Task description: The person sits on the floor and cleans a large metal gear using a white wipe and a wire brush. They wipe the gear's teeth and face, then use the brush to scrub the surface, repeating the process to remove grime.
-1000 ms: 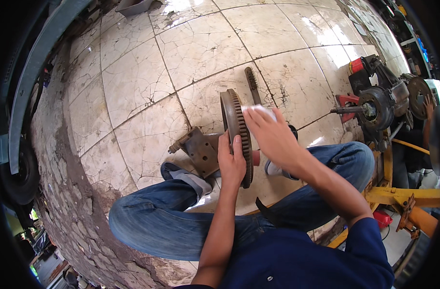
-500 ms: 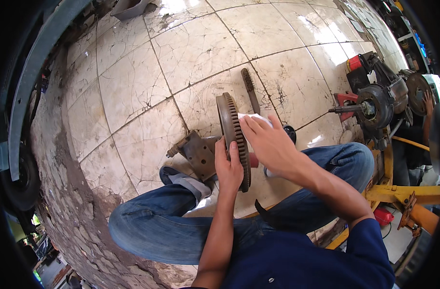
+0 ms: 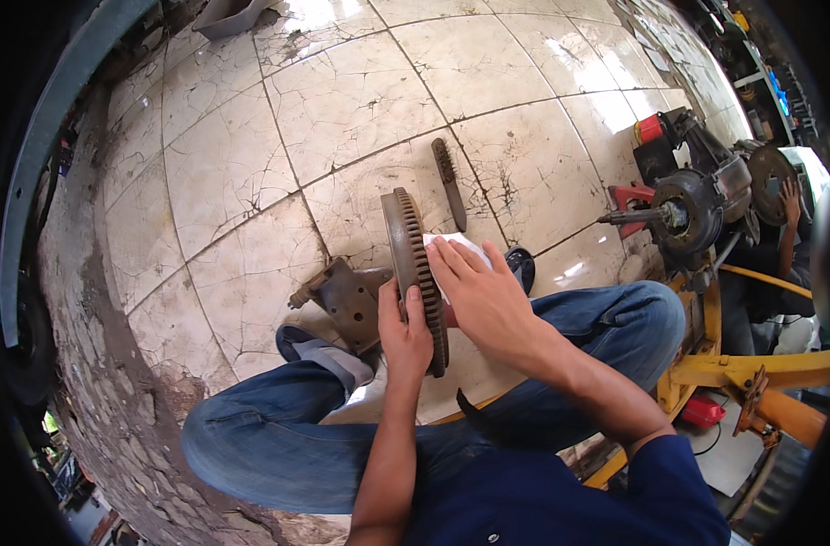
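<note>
A heavy flywheel (image 3: 398, 238) with a toothed ring stands on edge between my legs. My left hand (image 3: 406, 334) is closed around its near left side, with the thumb lying near the teeth. On the flywheel's right face, my right hand (image 3: 486, 293) presses a white sheet (image 3: 451, 241), perhaps paper or cloth, under its extended fingers. The thumb stands apart from the fingers. Most of the sheet is hidden by that hand. Behind the flywheel's left side lies a brown metal block (image 3: 347, 302) with holes. A wire brush (image 3: 447, 177) rests on the tiles beyond.
At the right, a gearbox-like assembly (image 3: 692, 214) with a protruding shaft stands by a red stand (image 3: 630, 202). Another person's hand (image 3: 789, 198) touches a round disc there. A yellow frame (image 3: 733, 369) lies beside my right knee. Broken rough ground (image 3: 115, 364) borders the tiles at left.
The whole view has shifted, so everything sits slightly lower and further left. Both hands keep nearly the same places on the flywheel, and a little more of the white sheet shows.
</note>
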A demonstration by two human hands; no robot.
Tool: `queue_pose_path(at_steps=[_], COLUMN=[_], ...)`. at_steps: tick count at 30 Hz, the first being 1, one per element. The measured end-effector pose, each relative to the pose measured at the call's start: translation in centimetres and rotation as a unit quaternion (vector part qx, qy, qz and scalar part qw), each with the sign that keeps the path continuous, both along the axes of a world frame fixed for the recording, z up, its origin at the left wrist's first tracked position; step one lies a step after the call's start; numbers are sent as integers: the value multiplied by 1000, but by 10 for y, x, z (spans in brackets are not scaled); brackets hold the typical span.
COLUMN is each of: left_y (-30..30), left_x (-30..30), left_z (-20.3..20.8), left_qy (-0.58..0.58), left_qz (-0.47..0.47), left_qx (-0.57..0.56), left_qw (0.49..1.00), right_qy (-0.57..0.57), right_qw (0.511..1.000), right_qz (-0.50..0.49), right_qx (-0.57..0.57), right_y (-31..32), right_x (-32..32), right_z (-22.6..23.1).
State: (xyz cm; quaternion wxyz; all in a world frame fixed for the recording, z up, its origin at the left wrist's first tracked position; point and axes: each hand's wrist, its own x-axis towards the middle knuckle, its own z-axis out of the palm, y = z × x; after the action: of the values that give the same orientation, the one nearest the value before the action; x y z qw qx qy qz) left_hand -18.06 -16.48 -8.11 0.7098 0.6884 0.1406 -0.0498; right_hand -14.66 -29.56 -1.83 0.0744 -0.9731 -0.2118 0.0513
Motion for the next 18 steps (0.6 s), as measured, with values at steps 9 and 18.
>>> queue_pose_path(at_steps=[9,18], left_y=[2,1], left_x=[5,-6], left_z=[7,-14], left_qy=[-13,-40], left_qz=[-21,-13], left_qx=[36,20], left_qw=[999,999], right_qy=[68,15], right_qw=[998,998], right_qz=[-3,-10], right_qx=[-8,-67], right_y=[-11,8], right_x=[84,15], right_z=[-33,5])
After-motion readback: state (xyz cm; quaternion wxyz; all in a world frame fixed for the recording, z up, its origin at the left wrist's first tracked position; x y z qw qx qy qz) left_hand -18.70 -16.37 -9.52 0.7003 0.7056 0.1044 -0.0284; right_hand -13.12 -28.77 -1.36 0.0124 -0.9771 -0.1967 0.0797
